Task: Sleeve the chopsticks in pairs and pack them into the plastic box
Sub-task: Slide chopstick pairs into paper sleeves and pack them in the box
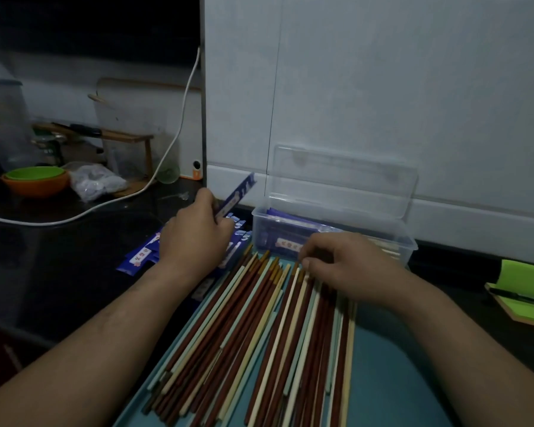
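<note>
Head view: a blue paper sleeve [236, 195] is pinched in the closed left hand [198, 232]; right hand [346, 266] fingertips are curled onto loose chopsticks [259, 334] on the teal tray [383, 380]. Pair selection is judged underway; next, two matching sticks must be lifted, sleeved, and laid in the open plastic box [410, 241].

Dark glossy countertop [59, 272] — teal flat tray [389, 380] | clear plastic box [407, 245] | blue paper sleeves [139, 257] | orange-and-green bowls [36, 180] | white cable [74, 215]

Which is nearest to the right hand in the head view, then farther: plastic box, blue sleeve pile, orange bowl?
1. Plastic box: just beyond the right hand.
2. Blue sleeve pile: left, under the left hand.
3. Orange bowl: far left, back of counter.
</note>
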A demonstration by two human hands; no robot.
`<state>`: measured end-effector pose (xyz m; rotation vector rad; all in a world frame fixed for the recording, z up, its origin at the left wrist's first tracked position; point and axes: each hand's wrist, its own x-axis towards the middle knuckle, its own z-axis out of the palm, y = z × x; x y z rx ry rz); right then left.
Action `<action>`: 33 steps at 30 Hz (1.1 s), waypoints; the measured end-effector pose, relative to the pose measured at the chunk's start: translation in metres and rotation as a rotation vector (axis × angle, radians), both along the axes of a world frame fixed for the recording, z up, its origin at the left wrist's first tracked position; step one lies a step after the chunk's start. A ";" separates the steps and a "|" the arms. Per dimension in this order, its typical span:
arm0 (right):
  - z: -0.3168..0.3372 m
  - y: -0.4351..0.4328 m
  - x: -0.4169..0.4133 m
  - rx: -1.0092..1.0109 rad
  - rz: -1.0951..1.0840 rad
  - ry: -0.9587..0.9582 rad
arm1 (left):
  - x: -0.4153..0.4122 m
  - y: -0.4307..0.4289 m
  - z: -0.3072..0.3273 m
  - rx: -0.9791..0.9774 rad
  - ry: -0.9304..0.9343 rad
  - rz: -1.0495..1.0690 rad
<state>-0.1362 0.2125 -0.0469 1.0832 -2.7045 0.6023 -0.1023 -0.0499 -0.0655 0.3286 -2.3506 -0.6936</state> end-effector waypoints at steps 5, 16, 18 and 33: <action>-0.002 -0.012 0.005 0.089 0.228 -0.005 | 0.003 0.010 0.001 0.098 0.060 -0.187; -0.006 -0.021 0.009 0.249 0.309 0.025 | 0.002 0.012 -0.004 0.048 0.006 -0.272; -0.004 -0.021 0.009 0.266 0.328 -0.014 | 0.002 0.012 -0.004 0.052 0.003 -0.280; 0.002 -0.005 -0.003 0.063 0.287 -0.129 | 0.003 0.011 -0.004 0.168 0.001 -0.398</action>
